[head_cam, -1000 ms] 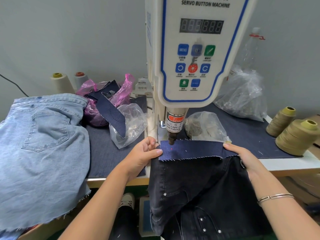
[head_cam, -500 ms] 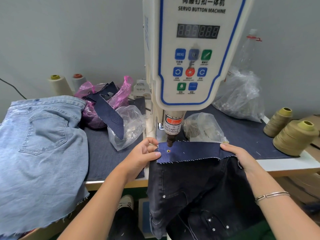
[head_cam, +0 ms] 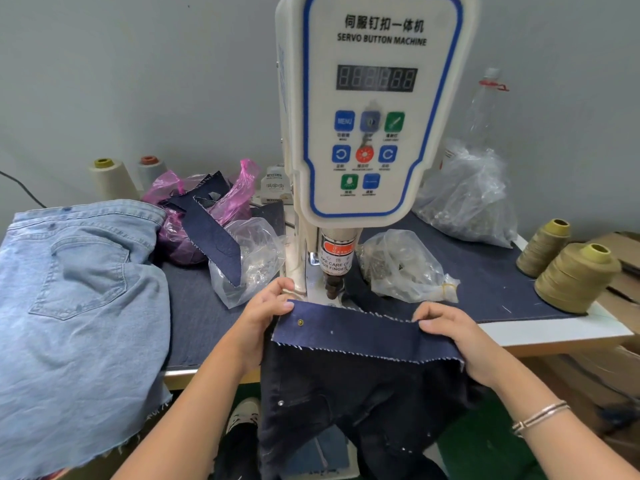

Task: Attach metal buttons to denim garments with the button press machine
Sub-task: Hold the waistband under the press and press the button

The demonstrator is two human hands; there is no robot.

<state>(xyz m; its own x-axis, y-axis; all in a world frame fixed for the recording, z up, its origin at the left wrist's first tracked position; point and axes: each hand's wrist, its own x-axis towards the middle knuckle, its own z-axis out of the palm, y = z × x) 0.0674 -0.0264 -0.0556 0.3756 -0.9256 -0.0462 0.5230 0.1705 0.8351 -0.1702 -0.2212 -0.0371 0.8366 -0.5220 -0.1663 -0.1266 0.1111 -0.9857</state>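
Observation:
A dark blue denim strip (head_cam: 367, 336) with zigzag-cut edges lies across a black denim garment (head_cam: 363, 403) in front of the white servo button machine (head_cam: 370, 109). A small metal button (head_cam: 300, 322) sits near the strip's left end. The machine's punch head (head_cam: 331, 287) hangs just behind the strip, clear of it. My left hand (head_cam: 263, 317) pinches the strip's left end, thumb on top. My right hand (head_cam: 450, 334) grips the strip's right end together with the black garment beneath.
Light blue jeans (head_cam: 76, 306) cover the table's left side. A pink bag (head_cam: 194, 216) with denim scraps and a clear bag (head_cam: 252, 258) stand left of the machine. Clear bags of metal parts (head_cam: 401, 268) (head_cam: 467, 199) and olive thread cones (head_cam: 575, 278) are on the right.
A metal button has appeared on the strip's left end where a red dot was. Both hands have since drawn the strip toward me, out from under the punch head.

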